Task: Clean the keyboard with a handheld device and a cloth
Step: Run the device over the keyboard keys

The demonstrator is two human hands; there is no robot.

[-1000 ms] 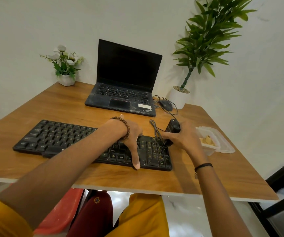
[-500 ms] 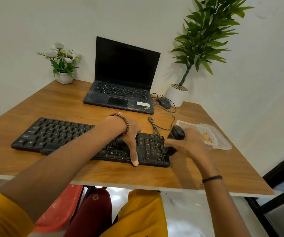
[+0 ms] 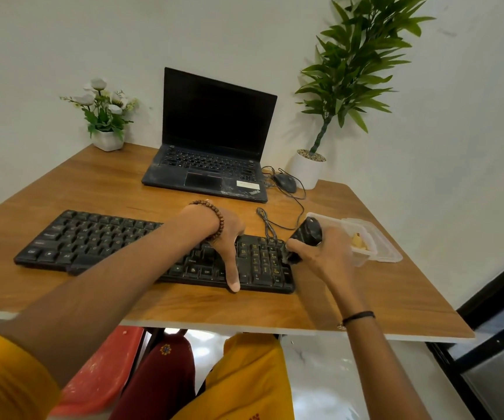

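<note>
Left hand lay flat, grip open, pinning keyboard. Right hand grip wrapped round handheld device at numpad. Device prob. light, rigid; hold mid-body.

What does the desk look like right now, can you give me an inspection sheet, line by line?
Surface: wooden desk, bare in front.
Job's things: black keyboard lies flat; black handheld device at its right end; no cloth seen.
Clutter: open laptop, mouse, clear plastic container holding something yellow.
Hands: left hand presses on the keyboard; right hand grips the device.
Cables: thin cables loop between mouse and keyboard.
Surroundings: flower pot, leafy potted plant, white wall.
</note>
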